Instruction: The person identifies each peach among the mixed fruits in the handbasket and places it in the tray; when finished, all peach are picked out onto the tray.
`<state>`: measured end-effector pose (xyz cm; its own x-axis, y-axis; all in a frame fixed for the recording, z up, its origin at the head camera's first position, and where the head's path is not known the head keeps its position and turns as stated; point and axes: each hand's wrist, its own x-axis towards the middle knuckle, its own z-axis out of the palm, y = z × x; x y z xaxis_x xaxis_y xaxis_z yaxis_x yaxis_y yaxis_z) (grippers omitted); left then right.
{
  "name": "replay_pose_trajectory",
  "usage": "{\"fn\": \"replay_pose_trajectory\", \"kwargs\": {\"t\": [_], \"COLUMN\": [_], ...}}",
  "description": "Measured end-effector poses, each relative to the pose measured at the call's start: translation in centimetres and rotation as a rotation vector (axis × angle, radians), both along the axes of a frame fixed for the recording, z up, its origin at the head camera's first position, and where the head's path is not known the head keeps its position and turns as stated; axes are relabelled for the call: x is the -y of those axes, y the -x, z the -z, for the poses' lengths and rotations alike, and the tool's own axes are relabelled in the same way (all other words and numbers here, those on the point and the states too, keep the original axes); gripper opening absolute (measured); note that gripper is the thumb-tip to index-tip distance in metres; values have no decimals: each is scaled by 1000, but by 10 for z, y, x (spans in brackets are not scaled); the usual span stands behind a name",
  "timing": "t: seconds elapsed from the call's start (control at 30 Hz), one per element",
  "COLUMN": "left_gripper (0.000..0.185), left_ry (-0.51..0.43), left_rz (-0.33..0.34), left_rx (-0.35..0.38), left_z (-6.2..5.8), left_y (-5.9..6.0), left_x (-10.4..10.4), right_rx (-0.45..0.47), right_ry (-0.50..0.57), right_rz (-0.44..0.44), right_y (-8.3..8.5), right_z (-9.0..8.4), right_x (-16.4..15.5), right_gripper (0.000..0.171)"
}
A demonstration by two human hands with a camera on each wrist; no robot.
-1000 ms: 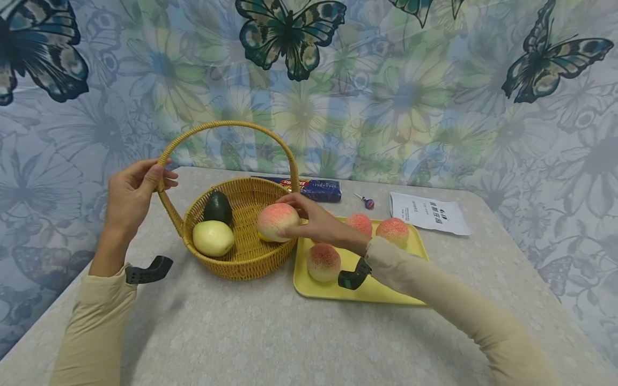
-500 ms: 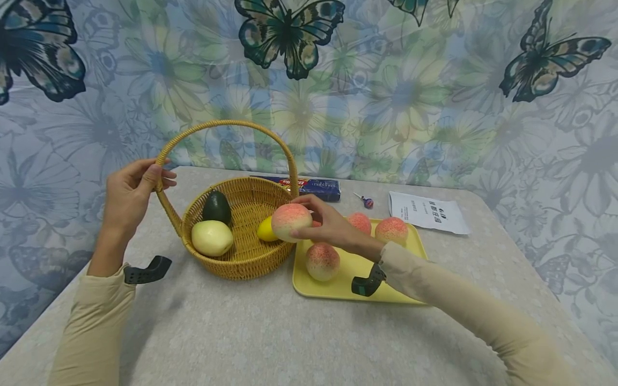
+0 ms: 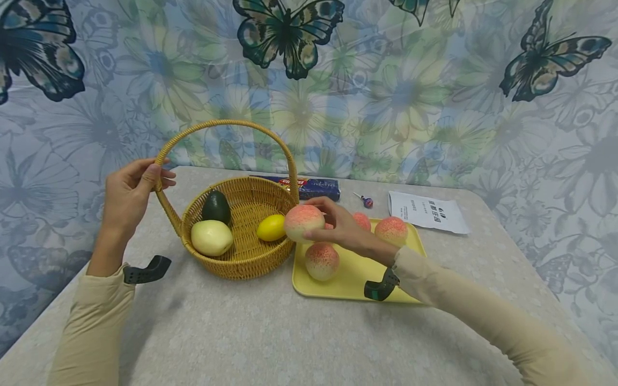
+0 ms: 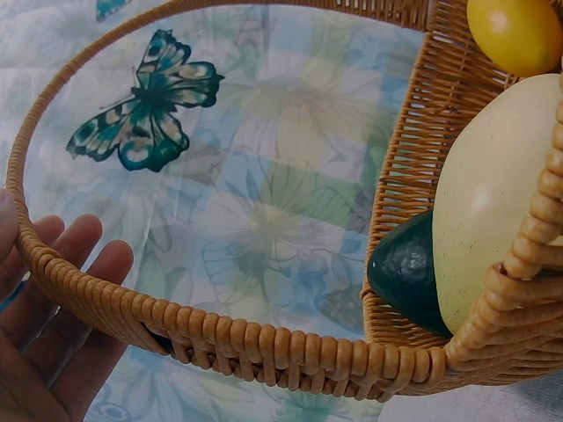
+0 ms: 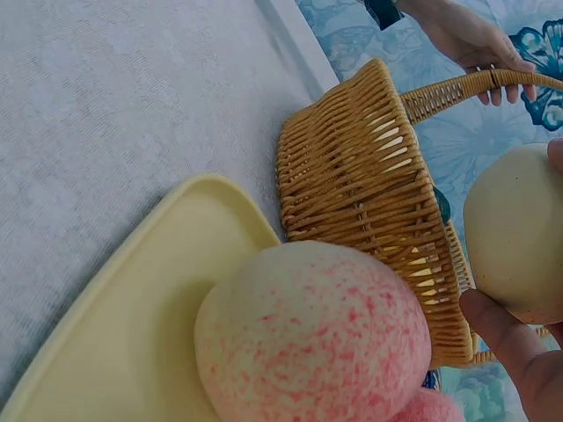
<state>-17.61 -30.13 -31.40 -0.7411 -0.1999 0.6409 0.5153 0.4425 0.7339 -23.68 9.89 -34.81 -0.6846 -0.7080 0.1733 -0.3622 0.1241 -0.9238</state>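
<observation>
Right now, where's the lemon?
In the head view the lemon lies inside the wicker basket, on its right side, just left of the peach held in the right hand.

A printed paper sheet (image 3: pixel 427 212), a lollipop (image 3: pixel 367 202) and a dark blue packet (image 3: pixel 316 187) lie at the desk's (image 3: pixel 270 332) far edge, before butterfly curtain (image 3: pixel 386 80).

Basket handle (image 3: pixel 227 124) arching over basket

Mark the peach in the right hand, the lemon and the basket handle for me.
peach (image 3: pixel 303 223), head view, middle of its pink top.
lemon (image 3: pixel 271 228), head view, centre of its skin.
basket handle (image 3: pixel 227 124), head view, top of the arch.
</observation>
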Motion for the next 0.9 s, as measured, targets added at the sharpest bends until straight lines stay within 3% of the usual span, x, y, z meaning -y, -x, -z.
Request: {"fn": "replay_pose_trajectory", "kwargs": {"t": [0.23,0.43,0.9], "left_gripper": [35,34,33], "left_ry": [-21,-12,-40], "left_rz": [18,8,41], "left_rx": [-7,-2,-10], "left_z": [0,0,0], "left_y": [0,-1,0], "left_x": [-1,0,1], "right_rx": [25,-13,62], "right_ry": [-26,-67,-6], "right_rz": [27,69,79], "right_y": [-1,-2,-4], "right_z": [0,2,13], "right_x": [-13,-25,-43], "right_gripper": [55,56,57]}}
